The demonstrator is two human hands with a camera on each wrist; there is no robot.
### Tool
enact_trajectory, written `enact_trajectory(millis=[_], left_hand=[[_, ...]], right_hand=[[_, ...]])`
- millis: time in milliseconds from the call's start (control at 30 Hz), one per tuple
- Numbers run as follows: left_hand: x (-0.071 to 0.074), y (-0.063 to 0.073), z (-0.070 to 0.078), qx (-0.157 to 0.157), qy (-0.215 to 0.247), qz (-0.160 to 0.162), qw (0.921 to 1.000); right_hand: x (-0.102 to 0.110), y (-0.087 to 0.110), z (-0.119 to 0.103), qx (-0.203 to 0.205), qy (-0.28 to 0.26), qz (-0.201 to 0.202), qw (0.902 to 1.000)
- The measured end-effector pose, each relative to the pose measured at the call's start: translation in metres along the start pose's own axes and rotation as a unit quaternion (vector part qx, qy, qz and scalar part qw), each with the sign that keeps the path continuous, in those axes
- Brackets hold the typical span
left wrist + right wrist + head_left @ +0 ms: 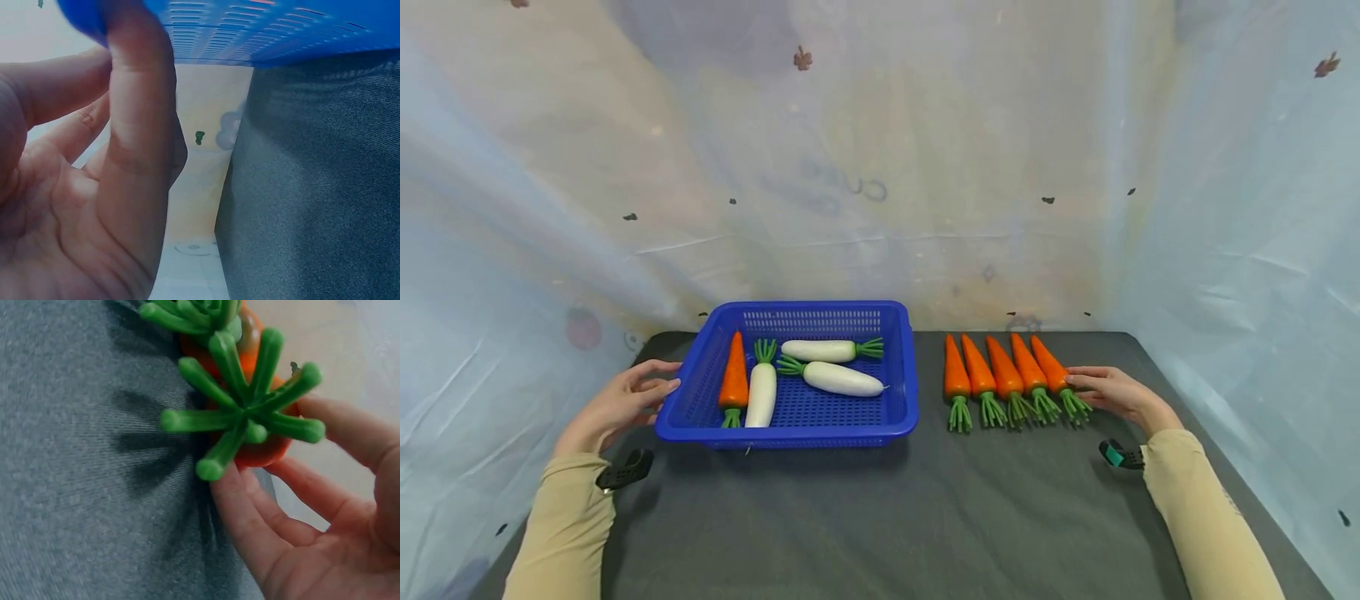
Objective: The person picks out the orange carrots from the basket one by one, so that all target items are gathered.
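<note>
A blue plastic basket (786,435) with perforated sides stands left of centre; one carrot (734,375) and three white radishes (762,396) lie inside. At its left rim my left hand (628,402) pinches the edge, and the left wrist view shows a fingertip against the blue plastic (212,31). To the right, several carrots lie in a row, green stems toward me. My right hand (1116,393) holds the rightmost carrot (1049,364) at its thick end. In the right wrist view, thumb and fingers sit around that carrot's orange body, below the splayed green stems (244,412).
Both the basket and the row of carrots rest on a dark grey cloth-covered table (925,517). A pale plastic sheet (910,167) with small dark spots hangs behind and along both sides. Each wrist wears a black strap (625,471).
</note>
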State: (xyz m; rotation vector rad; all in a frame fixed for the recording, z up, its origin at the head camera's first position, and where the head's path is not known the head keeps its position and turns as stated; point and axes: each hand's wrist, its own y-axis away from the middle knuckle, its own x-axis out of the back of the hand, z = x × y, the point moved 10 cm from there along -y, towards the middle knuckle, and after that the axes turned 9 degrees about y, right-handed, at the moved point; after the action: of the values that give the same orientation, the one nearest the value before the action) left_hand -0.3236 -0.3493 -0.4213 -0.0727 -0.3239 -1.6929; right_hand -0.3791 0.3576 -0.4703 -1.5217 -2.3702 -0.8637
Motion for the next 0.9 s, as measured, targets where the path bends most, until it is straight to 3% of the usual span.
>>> enact_trajectory(millis=[267,700,900], left_hand=[[0.0,0.001,0.002,0.004,-0.006,0.002,1.0],[0.001,0.0,0.002,0.006,-0.009,0.007,0.9999],[0.001,0.0,0.0,0.007,0.001,0.005,1.0]], right_hand=[[-0.003,-0.002,-0.003,-0.009,0.009,-0.011,0.9999],[0.009,0.004,-0.006,-0.017,0.028,0.007,0.9994],[0.019,0.006,-0.024,-0.008,0.078,0.022,0.9966]])
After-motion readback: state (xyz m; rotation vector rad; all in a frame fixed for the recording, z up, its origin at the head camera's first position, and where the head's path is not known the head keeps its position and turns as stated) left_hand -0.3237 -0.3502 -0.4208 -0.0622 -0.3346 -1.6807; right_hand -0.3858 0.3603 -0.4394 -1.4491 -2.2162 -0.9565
